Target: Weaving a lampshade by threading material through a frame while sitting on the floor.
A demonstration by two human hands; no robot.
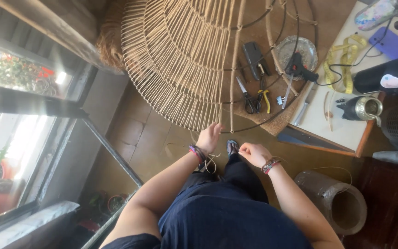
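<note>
Left hand (209,137) pinching thin cord (212,161) at the bottom rim of a big wire lampshade frame (180,60) just above it, right hand (253,153) closed in a fist beside it, scissors (247,99) and glue gun (298,71) further up on the mat

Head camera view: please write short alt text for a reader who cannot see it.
A person's left hand touches the lower rim of a large wire frame wrapped in cord, while the right hand is closed beside it. Scissors and pliers lie beyond.
</note>
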